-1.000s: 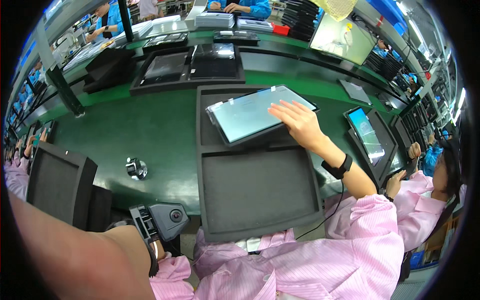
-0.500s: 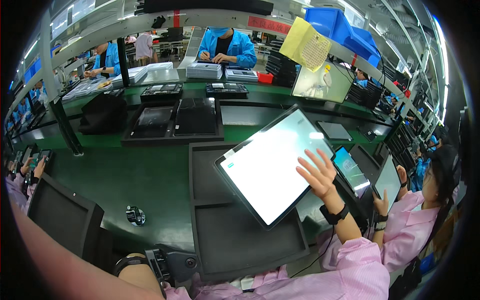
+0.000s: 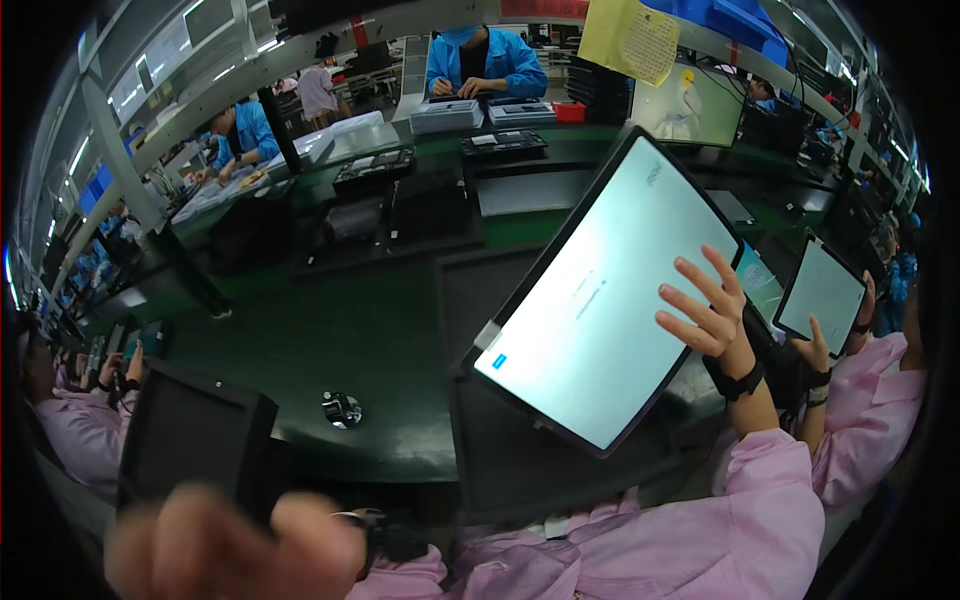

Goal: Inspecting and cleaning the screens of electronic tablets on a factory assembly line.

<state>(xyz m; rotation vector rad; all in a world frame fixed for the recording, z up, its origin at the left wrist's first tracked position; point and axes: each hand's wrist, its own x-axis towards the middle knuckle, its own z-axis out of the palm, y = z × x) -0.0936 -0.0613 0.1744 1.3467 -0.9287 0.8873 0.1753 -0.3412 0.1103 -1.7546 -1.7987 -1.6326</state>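
Observation:
My right hand (image 3: pixel 708 305) grips a large tablet (image 3: pixel 600 310) by its right edge, with the fingers spread across the front; the thumb is hidden. Its lit, pale screen shows a small blue patch near the lower left corner, and a clear tab sticks out from the left edge. The tablet is tilted, raised over two black trays (image 3: pixel 520 455). At the lower left my left hand (image 3: pixel 235 550) appears large and close, smeared by motion, and its grip is not readable. A black strap (image 3: pixel 372 525) shows beside it.
On the green bench (image 3: pixel 330 330) sit a small shiny round object (image 3: pixel 342 410) and a black tray (image 3: pixel 195 430) at left. A co-worker at right holds another tablet (image 3: pixel 822 290). Farther back are dark tablets in a tray (image 3: pixel 390 215), a monitor (image 3: pixel 690 105) and a person in blue (image 3: pixel 490 65).
The tablet has turned steeper in my right hand, and its screen now shows small marks in the middle. My left hand has come into view at the lower left. The whole view has shifted.

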